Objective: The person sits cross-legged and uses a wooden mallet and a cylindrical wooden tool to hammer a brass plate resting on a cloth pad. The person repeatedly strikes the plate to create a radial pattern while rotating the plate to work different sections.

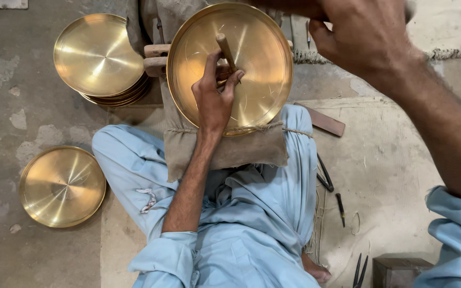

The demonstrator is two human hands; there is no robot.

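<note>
Clearly the left hand [214, 96] clamps a wooden punch [225, 50] inside the brass plate [262, 64], rim free; right hand [364, 37] raised, fingers unclear; concrete floor [6, 106] around.

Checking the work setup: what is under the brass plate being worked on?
The brass plate rests on a burlap pad across the person's lap, with wooden blocks at its left edge. The left hand presses a wooden-handled tool onto it. Whatever lies directly beneath is covered.
</note>
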